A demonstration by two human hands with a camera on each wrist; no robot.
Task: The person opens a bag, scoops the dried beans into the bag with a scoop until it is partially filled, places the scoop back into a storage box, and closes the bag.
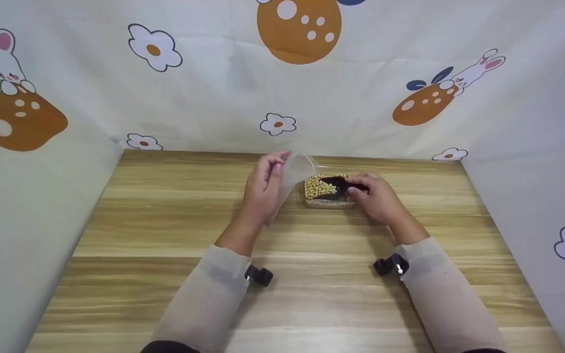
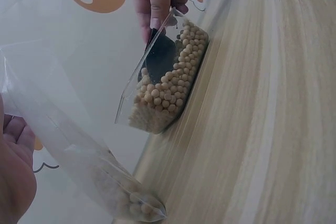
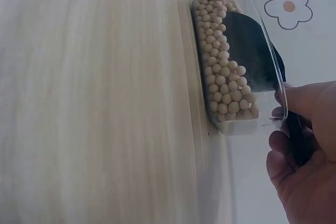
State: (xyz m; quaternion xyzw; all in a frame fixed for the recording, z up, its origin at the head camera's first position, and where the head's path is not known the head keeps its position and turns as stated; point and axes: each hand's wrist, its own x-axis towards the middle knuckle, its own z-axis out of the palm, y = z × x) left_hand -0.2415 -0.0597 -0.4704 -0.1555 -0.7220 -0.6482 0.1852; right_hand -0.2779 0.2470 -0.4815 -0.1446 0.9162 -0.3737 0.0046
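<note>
Black scoop (image 3: 249, 51) in my right hand (image 1: 378, 198): thumb and fingers grip its handle, and its blade is down among round, pale yellow soybeans (image 3: 226, 90). These beans lie in a clear rectangular container (image 1: 329, 203) standing on the table. To the left of the container, my left hand (image 1: 263, 189) holds a clear plastic bag (image 1: 292, 174) by its upper part, with the bag's mouth spread. A few beans sit in the bag's bottom corner (image 2: 139, 205), down close to the tabletop in the left wrist view.
The wood-grain table (image 1: 174, 220) ends at a pale patterned curtain (image 1: 214, 98) just behind the container and bag. More curtain hangs along the left and right sides. Small black cameras (image 1: 260, 275) are strapped at both wrists.
</note>
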